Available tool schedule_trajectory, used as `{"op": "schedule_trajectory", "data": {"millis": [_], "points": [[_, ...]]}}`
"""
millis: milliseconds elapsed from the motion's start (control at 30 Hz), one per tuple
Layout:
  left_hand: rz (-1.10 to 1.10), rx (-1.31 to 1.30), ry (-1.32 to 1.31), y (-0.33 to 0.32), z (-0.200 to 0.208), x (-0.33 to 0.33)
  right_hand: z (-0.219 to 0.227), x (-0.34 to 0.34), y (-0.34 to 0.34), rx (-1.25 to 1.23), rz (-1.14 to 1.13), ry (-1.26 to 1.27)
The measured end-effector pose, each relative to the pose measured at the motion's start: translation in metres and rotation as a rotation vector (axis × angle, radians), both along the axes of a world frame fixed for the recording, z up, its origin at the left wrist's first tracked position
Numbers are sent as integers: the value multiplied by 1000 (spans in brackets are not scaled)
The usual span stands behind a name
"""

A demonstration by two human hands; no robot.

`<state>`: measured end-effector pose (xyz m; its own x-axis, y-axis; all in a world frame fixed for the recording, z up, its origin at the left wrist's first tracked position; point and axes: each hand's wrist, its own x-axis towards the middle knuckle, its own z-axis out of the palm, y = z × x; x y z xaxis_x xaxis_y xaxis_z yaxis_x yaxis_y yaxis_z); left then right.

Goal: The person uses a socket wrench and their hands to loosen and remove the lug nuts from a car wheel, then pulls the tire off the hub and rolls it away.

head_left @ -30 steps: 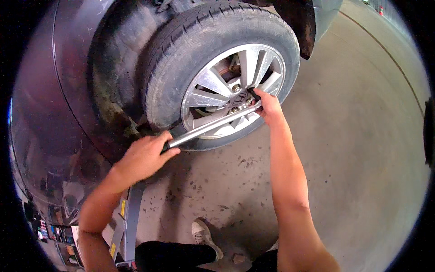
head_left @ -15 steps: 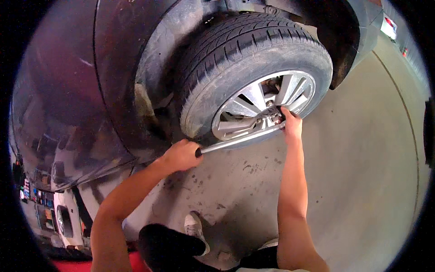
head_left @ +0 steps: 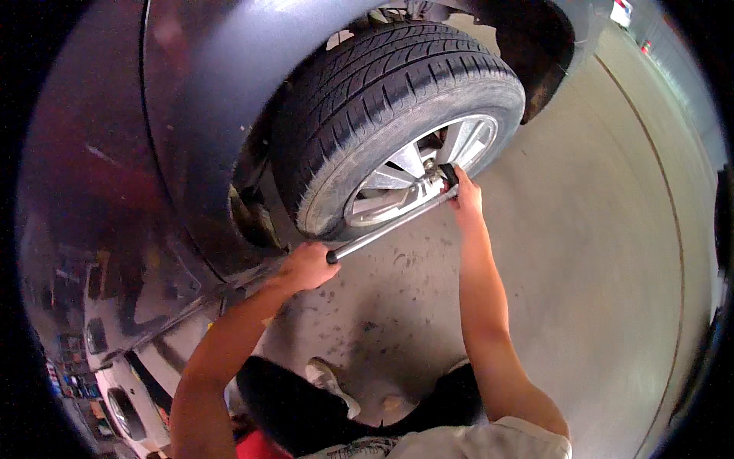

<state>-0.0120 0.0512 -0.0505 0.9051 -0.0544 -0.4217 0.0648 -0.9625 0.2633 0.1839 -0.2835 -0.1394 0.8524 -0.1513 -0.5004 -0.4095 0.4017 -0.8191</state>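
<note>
Wrench [head_left: 394,224], long and silver-shafted, slants across the lower face of a wheel, its head end by the hub and its dark grip [head_left: 332,257] beyond the tyre [head_left: 382,115], toward the person's left. The left hand [head_left: 307,266] makes a fist, fingers wrapped around the grip. The right hand [head_left: 465,193] is up at the other end, fingers curled in around the head and thumb side against the dark piece at the hub; the far fingertips are hidden, so how tightly they close I cannot tell. The step in hand looks like working the tool at the wheel's centre, one hand steadying the head, the other on the lever end. The next move seems to call for keeping the head square and seated against the silver rim [head_left: 407,159] centre while force goes in at the grip; whether it sits fully on a nut is hidden.
</note>
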Motion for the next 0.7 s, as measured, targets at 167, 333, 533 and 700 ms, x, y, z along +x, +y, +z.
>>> {"op": "schedule_trajectory", "data": {"millis": [167, 333, 533, 700], "points": [[28, -70, 61, -11, 15, 10, -7, 8, 10, 428, -330, 115], [-50, -120, 18, -9, 11, 13, -8, 5, 10, 291, -321, 75], [-53, -95, -31, 5, -37, 7, -4, -1, 20, 220, -322, 64], [-3, -100, -146, 12, -121, -7, -8, -7, 35, -76, -284, -12]]}}
